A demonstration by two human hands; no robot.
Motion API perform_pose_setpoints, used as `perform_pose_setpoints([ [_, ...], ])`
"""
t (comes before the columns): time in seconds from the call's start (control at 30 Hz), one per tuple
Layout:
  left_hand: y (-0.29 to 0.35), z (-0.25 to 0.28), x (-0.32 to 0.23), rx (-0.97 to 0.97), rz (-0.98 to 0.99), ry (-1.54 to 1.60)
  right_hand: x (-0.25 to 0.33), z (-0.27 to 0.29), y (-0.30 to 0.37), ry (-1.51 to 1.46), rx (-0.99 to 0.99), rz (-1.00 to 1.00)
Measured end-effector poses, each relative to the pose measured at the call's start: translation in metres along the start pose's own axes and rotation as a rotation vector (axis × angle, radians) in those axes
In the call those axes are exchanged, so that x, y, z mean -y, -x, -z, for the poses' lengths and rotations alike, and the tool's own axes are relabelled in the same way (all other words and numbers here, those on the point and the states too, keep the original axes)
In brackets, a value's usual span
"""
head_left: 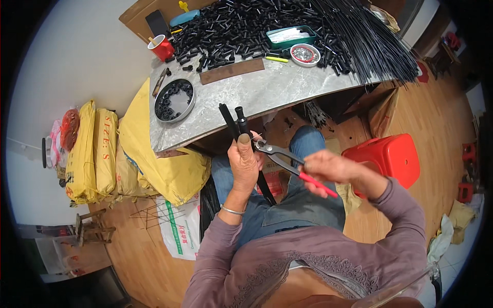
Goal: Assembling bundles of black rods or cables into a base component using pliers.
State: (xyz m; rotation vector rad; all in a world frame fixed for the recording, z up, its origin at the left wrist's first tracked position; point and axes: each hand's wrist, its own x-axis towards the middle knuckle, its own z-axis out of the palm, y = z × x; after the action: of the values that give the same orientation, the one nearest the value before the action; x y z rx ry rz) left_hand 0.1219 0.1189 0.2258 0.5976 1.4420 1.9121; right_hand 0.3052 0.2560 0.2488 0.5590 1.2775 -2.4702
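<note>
My left hand (243, 167) is closed round a black tube with a flared end (241, 119) and a dark flat piece or bundle of rods (228, 122) beside it. A long black length (265, 189) shows below this hand, over my lap. In my right hand (331, 168) are pincers (281, 157) with red-sleeved handles. Their jaws are at the tube, close by my left fingers. A thin light wire end seems to stick out there, too small to make out well. My left thumb points up along the tube and hides part of it.
A grey table (221, 100) stands ahead, heaped with short black tubes (221, 33) and long black rods (364, 41). On it are a round tin (191, 105), a red mug (163, 50), a green tray (311, 38) and a small bowl (317, 62). A red stool (405, 159) stands right, yellow sacks (159, 154) left.
</note>
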Motion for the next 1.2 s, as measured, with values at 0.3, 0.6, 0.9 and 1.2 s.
perform_pose_setpoints([
  [0.3, 0.0, -0.001, -0.003, 0.003, 0.016, -0.012, 0.009, -0.003, -0.008, 0.689, 0.006, 0.219],
  [0.6, 0.002, -0.006, 0.0, 0.042, 0.007, -0.012, -0.051, -0.017, -0.009, -0.786, 0.559, -0.074],
  [0.9, 0.0, -0.004, -0.003, 0.075, 0.035, 0.026, 0.032, -0.023, 0.01, 0.865, -0.181, 0.061],
  [1.2, 0.0, 0.001, -0.004, 0.188, 0.049, 0.092, 0.044, -0.031, 0.012, 0.3, 0.019, -0.173],
])
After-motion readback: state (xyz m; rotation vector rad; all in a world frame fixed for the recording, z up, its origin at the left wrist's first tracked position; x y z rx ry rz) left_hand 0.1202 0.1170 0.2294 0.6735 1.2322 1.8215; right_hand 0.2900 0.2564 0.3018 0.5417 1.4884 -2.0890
